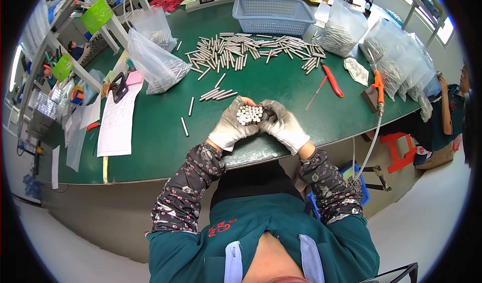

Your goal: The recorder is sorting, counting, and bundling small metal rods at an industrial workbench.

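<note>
Gathered between my two gloved hands is a bundle of metal pins (249, 115), standing on end with their round pale ends facing up. My left hand (228, 125) wraps the bundle's left side; my right hand (285, 125) closes round its right side. Both wear white gloves with grey, dirty fingers. The bundle is close to the table's front edge. Just beyond it lies a small row of loose pins (218, 94), with a few single pins (185, 127) to the left. A large spread of pins (228, 49) covers the table farther back.
Behind the spread stands a blue plastic basket (273, 16). Clear bags of pins (155, 64) stand left, more bags (396, 57) right. A red-handled tool (332, 81), an orange air gun (378, 86) with a hose, and a cloth (356, 71) lie right. Papers (116, 125) lie left. Someone sits far right.
</note>
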Motion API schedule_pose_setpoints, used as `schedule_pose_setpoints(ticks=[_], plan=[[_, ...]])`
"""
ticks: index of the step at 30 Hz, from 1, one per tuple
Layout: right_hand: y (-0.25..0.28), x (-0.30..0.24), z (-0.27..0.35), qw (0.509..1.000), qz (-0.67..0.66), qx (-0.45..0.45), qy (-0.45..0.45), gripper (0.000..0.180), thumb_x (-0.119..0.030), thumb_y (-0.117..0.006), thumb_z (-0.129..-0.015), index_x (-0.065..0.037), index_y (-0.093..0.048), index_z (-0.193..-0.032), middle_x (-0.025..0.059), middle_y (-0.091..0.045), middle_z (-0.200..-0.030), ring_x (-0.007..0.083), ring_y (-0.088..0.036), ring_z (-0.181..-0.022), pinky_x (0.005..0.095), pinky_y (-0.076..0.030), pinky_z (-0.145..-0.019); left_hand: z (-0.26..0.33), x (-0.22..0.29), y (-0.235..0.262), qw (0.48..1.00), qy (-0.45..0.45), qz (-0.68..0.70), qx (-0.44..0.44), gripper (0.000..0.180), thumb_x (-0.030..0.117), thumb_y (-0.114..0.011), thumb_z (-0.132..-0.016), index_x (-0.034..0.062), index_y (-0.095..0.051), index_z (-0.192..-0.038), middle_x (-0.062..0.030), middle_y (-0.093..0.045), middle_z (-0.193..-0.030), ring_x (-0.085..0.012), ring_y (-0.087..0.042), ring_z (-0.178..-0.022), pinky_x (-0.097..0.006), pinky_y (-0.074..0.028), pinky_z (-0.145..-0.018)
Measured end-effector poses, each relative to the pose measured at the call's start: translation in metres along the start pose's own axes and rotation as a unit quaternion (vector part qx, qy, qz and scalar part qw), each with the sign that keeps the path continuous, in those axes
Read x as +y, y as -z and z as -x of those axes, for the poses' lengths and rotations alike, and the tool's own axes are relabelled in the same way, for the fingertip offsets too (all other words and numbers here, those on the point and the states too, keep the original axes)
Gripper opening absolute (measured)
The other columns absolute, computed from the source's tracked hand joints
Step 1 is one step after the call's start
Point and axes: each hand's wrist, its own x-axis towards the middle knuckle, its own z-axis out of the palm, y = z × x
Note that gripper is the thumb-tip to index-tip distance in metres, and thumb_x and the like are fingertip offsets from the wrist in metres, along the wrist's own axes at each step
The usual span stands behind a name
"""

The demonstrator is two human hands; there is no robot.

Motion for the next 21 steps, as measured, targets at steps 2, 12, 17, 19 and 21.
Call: schedule_pose_setpoints(ticks=[2, 12, 17, 19, 21], plan=[[0.000, 0.001, -0.002, 1.000, 0.004, 0.003, 0.009, 0.046, -0.013, -0.067, -0.072, -0.001, -0.051, -0.113, 0.0046, -0.058, -0.084, 0.0089, -0.053, -0.073, 0.0232, -0.046, -0.069, -0.001, 0.003, -0.002, 1.000, -0.002, -0.019, 0.011, 0.052, -0.006, -0.072, -0.060, 0.0082, -0.047, -0.103, 0.0007, -0.055, -0.095, -0.0083, -0.054, -0.087, -0.022, -0.046, -0.079], [-0.001, 0.002, -0.005, 1.000, 0.020, 0.009, 0.006, 0.043, -0.014, -0.064, -0.073, -0.002, -0.052, -0.112, 0.0062, -0.061, -0.086, 0.0113, -0.056, -0.074, 0.0249, -0.047, -0.070, -0.004, -0.002, 0.000, 0.997, -0.021, -0.062, 0.032, 0.054, 0.000, -0.076, -0.058, 0.0079, -0.046, -0.102, -0.0008, -0.055, -0.094, -0.0084, -0.054, -0.085, -0.022, -0.047, -0.076], [-0.002, -0.007, -0.002, 0.997, 0.079, 0.015, 0.005, 0.045, -0.018, -0.064, -0.072, -0.003, -0.052, -0.113, 0.0106, -0.062, -0.092, 0.0177, -0.061, -0.078, 0.0281, -0.048, -0.072, -0.003, -0.001, -0.001, 0.997, -0.024, -0.071, 0.033, 0.054, 0.001, -0.076, -0.057, 0.0084, -0.046, -0.102, -0.0004, -0.054, -0.093, -0.0085, -0.054, -0.086, -0.022, -0.047, -0.076], [-0.005, -0.009, -0.002, 0.990, 0.132, 0.045, 0.035, 0.043, -0.021, -0.062, -0.073, -0.003, -0.053, -0.111, 0.0143, -0.063, -0.095, 0.0257, -0.063, -0.083, 0.0322, -0.049, -0.073, -0.003, -0.001, -0.001, 0.996, -0.032, -0.075, 0.035, 0.055, 0.000, -0.075, -0.057, 0.0084, -0.046, -0.102, -0.0003, -0.054, -0.092, -0.0085, -0.054, -0.085, -0.023, -0.047, -0.076], [-0.008, -0.013, 0.000, 0.984, 0.163, 0.064, 0.041, 0.040, -0.021, -0.061, -0.074, -0.004, -0.054, -0.109, 0.0152, -0.063, -0.094, 0.0280, -0.062, -0.084, 0.0338, -0.049, -0.073, -0.005, -0.002, 0.000, 0.996, -0.031, -0.081, 0.029, 0.055, 0.000, -0.075, -0.056, 0.0082, -0.046, -0.102, -0.0002, -0.053, -0.092, -0.0085, -0.054, -0.084, -0.022, -0.047, -0.075]])
